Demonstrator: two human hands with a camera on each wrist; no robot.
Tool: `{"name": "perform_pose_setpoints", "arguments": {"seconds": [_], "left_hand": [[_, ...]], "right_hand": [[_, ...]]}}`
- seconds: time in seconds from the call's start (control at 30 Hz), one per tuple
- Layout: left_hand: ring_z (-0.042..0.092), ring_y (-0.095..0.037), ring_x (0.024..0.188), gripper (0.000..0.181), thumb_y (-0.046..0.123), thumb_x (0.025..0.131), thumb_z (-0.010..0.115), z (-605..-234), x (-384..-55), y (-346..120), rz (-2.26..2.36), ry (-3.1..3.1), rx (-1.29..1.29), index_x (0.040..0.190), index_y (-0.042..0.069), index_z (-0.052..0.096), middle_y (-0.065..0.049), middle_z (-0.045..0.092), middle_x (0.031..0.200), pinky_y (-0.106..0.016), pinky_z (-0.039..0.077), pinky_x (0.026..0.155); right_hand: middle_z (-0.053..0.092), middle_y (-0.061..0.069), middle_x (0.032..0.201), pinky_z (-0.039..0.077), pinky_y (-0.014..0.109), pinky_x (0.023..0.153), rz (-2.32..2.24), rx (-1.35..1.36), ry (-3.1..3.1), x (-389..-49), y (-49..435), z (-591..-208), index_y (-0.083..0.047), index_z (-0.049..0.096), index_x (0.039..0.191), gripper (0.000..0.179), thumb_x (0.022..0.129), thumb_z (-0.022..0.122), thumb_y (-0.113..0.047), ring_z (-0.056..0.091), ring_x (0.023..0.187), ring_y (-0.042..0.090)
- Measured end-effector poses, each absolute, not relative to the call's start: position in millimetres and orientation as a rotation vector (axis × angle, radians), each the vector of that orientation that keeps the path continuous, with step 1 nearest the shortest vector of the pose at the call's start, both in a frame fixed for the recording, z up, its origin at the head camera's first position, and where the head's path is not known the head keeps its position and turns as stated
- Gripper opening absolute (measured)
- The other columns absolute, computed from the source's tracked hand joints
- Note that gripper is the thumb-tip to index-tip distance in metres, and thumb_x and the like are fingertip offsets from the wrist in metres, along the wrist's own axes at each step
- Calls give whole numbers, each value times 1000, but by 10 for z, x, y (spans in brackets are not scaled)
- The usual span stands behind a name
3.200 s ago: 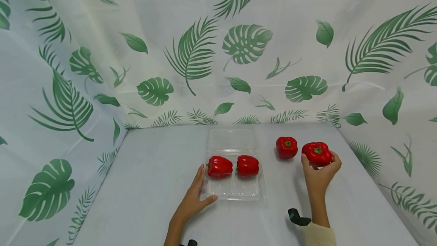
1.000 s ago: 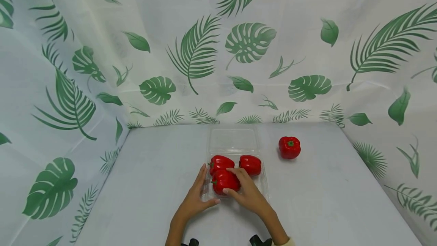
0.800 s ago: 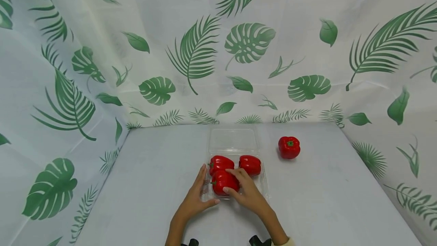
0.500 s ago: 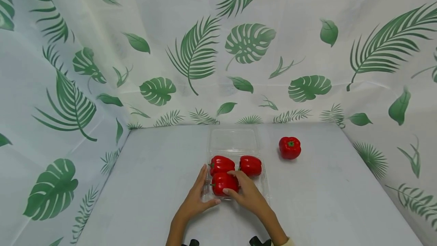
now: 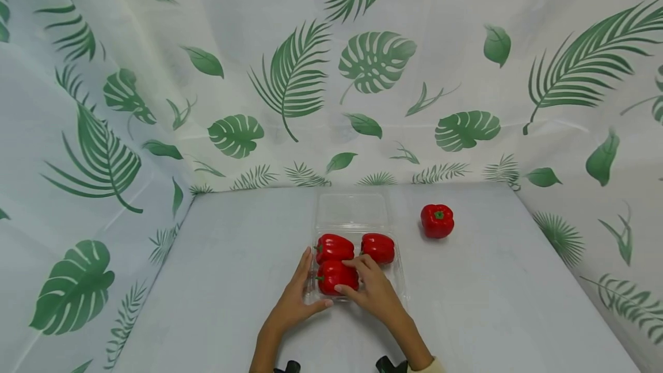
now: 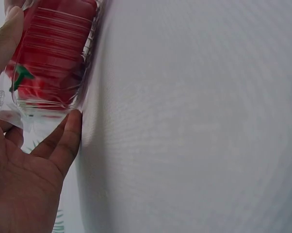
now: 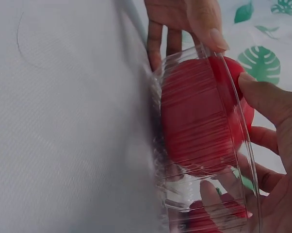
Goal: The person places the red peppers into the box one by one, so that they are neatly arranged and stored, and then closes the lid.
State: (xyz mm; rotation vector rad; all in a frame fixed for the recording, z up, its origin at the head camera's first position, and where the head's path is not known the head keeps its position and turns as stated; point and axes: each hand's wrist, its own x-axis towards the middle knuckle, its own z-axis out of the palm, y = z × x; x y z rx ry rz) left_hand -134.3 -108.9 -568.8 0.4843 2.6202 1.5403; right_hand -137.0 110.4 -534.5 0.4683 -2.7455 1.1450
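A clear plastic clamshell container point(image 5: 397, 281) lies with its lid folded back. Inside are three red bell peppers: one at the back left point(image 5: 335, 248), one at the back right point(image 5: 378, 248) and one at the front left point(image 5: 336, 278). My right hand point(image 5: 380, 292) holds the front-left bell pepper, thumb on its near side and fingers over its right end. My left hand point(image 5: 292, 304) rests at the container's front-left corner. Its straight fingers lie along the side wall, and its thumb point(image 7: 206, 22) touches the front rim. Through the plastic, a green stem point(image 6: 21, 76) shows in the left wrist view.
A further red bell pepper point(image 5: 437, 221) stands upright on the white table point(image 5: 481, 281), right of the container. The transparent lid point(image 5: 353, 209) lies flat behind the peppers. A leaf-patterned cloth point(image 5: 311, 91) hangs at the back and both sides.
From the right of the table, my right hand has brought a bell pepper into the container's front left. Lately it has shifted slightly left and settled lower. The left hand stays at the corner.
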Motion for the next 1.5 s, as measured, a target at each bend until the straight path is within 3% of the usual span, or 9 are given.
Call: {"name": "perform_pose_setpoints", "arguments": {"seconds": [0.2,0.53,0.8,1.07,1.5], "left_hand": [[15,-32,151,110,48,76,79,-5664,-1343,-1101,1524,2618,486,159,21,11,3,9,166,-62,30,113],[19,-32,150,110,49,76,79,-5681,-1353,-1089,1528,2620,472,158,22,11,4,10,165,-61,33,112],[18,-29,151,111,51,75,79,-5672,-1355,-1098,1521,2617,447,158,25,10,6,9,165,-60,31,113],[20,-31,150,110,42,76,81,-5694,-1364,-1083,1552,2611,461,158,23,12,4,11,165,-59,33,112],[22,-32,150,109,43,75,81,-5684,-1355,-1069,1530,2638,444,158,24,13,4,13,165,-58,37,109]], "right_hand": [[62,1,110,56,42,94,1047,483,-2758,-1386,1081,-5373,-13,66,119,53,77,80,-42,64,105,19],[60,-1,109,59,42,89,928,479,-2757,-1382,1069,-5410,-19,65,118,51,76,80,-45,64,107,20],[59,-1,107,61,38,84,857,480,-2749,-1360,1069,-5433,-20,66,121,53,78,78,-49,62,99,16],[62,0,108,61,33,81,842,484,-2720,-1342,1082,-5459,-18,64,127,60,77,79,-47,60,91,12],[62,2,115,59,39,87,907,444,-2738,-1305,1165,-5393,-17,63,127,56,80,78,-42,65,104,19]]}}
